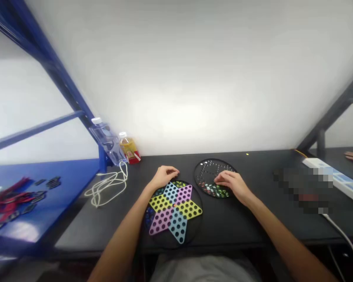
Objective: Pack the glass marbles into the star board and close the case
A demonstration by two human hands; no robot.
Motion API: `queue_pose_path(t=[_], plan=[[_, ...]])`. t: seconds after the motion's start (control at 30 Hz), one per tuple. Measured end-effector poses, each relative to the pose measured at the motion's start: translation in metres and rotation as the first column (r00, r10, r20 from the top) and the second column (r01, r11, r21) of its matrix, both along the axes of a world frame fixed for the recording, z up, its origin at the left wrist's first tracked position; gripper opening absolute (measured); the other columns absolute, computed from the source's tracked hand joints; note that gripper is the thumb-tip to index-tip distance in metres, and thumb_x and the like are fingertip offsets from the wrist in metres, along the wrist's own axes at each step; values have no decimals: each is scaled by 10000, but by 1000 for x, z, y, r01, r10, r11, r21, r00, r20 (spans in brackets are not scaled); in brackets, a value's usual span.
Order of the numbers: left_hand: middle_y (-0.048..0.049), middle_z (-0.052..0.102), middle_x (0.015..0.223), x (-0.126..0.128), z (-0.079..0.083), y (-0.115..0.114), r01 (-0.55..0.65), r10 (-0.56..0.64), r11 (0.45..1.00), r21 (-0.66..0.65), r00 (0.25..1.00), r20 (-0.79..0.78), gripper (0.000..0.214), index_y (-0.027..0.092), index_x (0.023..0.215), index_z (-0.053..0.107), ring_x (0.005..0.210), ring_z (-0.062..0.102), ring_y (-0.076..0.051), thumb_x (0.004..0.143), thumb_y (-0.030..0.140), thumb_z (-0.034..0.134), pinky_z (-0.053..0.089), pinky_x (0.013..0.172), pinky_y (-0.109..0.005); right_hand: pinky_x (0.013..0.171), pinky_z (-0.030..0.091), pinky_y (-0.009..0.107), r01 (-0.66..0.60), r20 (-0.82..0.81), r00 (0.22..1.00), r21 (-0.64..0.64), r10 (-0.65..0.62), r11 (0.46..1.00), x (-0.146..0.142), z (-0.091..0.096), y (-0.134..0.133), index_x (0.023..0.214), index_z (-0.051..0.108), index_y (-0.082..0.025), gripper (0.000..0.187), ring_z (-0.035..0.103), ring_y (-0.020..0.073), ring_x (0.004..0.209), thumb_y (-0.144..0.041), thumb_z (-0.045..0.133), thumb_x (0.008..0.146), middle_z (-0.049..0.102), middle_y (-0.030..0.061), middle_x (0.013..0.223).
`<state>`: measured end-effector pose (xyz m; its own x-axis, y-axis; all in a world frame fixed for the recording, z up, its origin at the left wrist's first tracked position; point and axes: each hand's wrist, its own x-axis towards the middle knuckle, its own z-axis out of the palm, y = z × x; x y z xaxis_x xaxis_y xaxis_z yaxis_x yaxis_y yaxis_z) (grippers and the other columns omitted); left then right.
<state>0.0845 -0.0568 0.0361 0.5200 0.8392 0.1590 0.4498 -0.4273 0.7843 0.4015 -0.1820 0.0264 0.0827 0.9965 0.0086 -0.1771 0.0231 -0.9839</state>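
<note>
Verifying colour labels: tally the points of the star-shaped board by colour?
Light blue points: 2
Pink points: 2
Yellow points: 2
Total: 6

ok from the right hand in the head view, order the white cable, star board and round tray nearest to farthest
1. round tray, partly under the right hand
2. star board, left of the round tray
3. white cable, left of the star board
</note>
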Motion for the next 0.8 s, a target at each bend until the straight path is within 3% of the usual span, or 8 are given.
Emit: queue_pose_path(t=[0.57, 0.8], plan=[[-64, 745, 845, 1, 2, -2, -11, 10, 1000, -22, 1000, -11, 310, 159, 945, 751, 777, 682, -191, 824, 401, 601, 530, 736, -277, 898, 517, 409, -17, 6, 1000, -21, 17, 1000, -4, 6, -3, 717, 690, -167, 327, 666, 237, 872, -490, 701, 764, 703, 82, 817], [-67, 749, 869, -22, 16, 1, -1, -2, 999, -35, 995, -96, 325, 162, 903, 758, 808, 680, -207, 787, 438, 633, 520, 755, -281, 927, 505, 414, 28, -10, 1000, 5, -28, 1000, -3, 2, 0, 718, 693, -167, 308, 662, 228, 859, -470, 701, 774, 700, 75, 810]])
